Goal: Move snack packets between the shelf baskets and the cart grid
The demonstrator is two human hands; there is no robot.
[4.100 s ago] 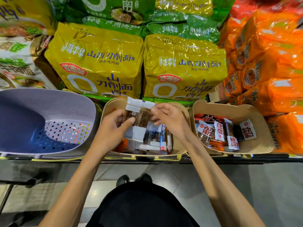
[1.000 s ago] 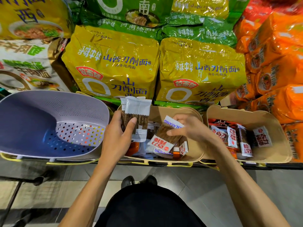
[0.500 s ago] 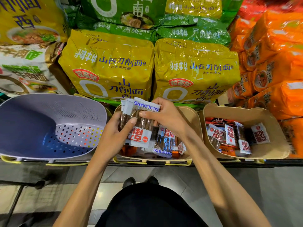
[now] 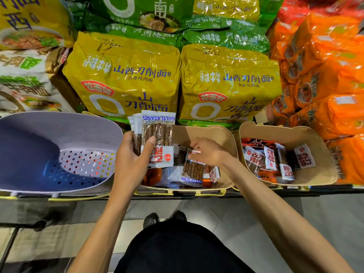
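Right hand (image 4: 208,153) has left the top of the held stack and dropped into the middle basket; the left hand (image 4: 131,162) has kept its hold.

Yellow noodle bags (image 4: 126,75) fill the 12 o'clock side, with orange packs (image 4: 325,75) at 2 o'clock. Lilac perforated basket (image 4: 59,131) stands at 9 o'clock, nothing visible in it. Middle beige basket (image 4: 212,133) sits at centre, with loose packets on its floor. Right beige basket (image 4: 319,160), at 3 o'clock, holds more red-and-white packets.

Stack of snack packets (image 4: 157,134) stands upright above the middle basket's 9 o'clock rim, gripped by the left hand, thumb across the front. Right hand pinches the upper edge of a spicy-stick packet (image 4: 192,171) lying in the middle basket.
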